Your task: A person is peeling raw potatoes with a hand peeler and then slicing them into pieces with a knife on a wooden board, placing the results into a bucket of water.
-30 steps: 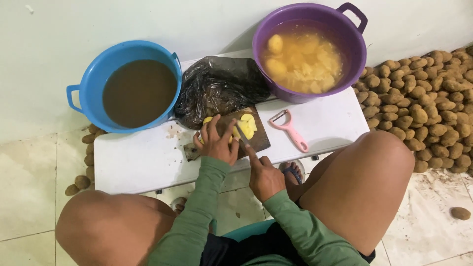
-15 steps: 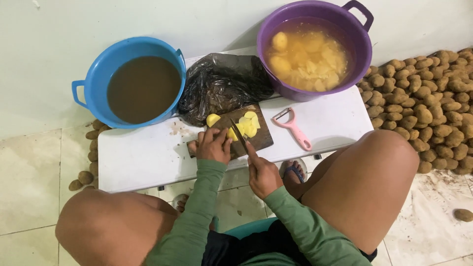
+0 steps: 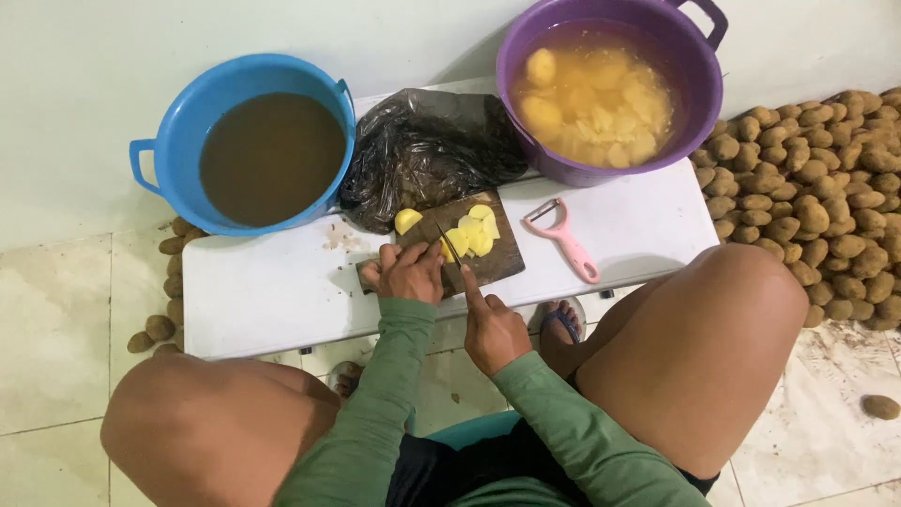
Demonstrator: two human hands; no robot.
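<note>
Right hand (image 3: pixel 493 330) gripping knife (image 3: pixel 449 246), blade pointing away; left hand (image 3: pixel 408 272) clamped on potato (image 3: pixel 449 250).

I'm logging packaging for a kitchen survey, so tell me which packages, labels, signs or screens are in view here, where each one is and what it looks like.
Black plastic bag: the only packaging, crumpled and glossy, on the white table between the blue tub and the purple tub, just behind the cutting board.
No labels, signs or screens are in view.
</note>
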